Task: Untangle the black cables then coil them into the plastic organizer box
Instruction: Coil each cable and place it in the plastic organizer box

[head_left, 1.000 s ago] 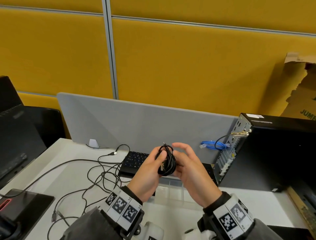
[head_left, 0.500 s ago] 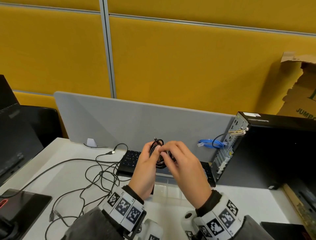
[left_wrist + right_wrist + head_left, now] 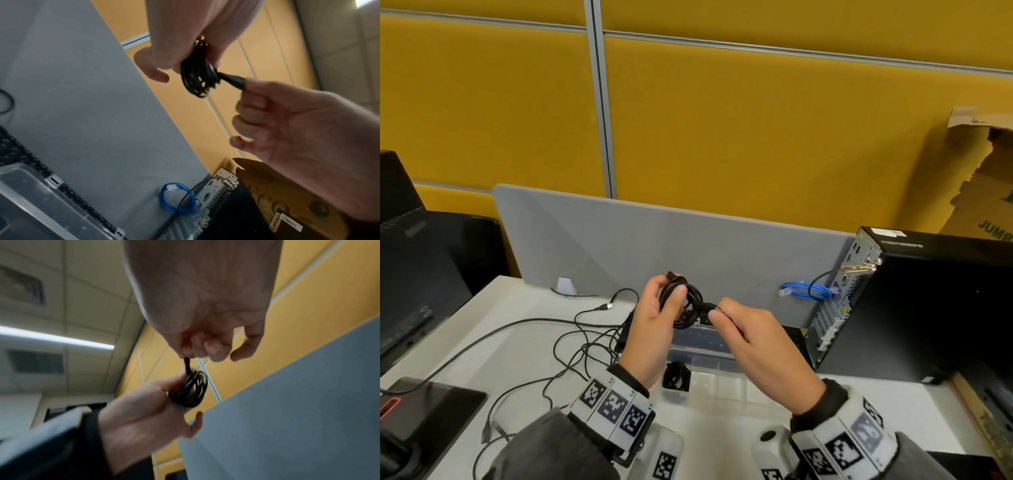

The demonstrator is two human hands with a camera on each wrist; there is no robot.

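A small coil of black cable (image 3: pixel 683 306) (image 3: pixel 197 76) (image 3: pixel 191 390) hangs in the air above the clear plastic organizer box (image 3: pixel 726 380). My left hand (image 3: pixel 657 322) grips the coil with thumb and fingers curled round it. My right hand (image 3: pixel 743 329) pinches the cable's plug end (image 3: pixel 232 80), which sticks out of the coil to the right. Another black coil (image 3: pixel 677 375) lies in the box's left compartment. A tangle of loose black cables (image 3: pixel 571 346) is spread over the white desk to the left.
A black keyboard (image 3: pixel 791 337) lies behind the box, under my hands. A black PC tower (image 3: pixel 928 308) stands at the right with a blue cable (image 3: pixel 806 291) beside it. A grey divider (image 3: pixel 654 246) closes the back. A monitor (image 3: pixel 410 260) and a black device (image 3: pixel 424 407) sit at the left.
My right hand has come off the coil and drawn the plug end out to the right. The left hand keeps hold of the coil. The head view has tilted down a little.
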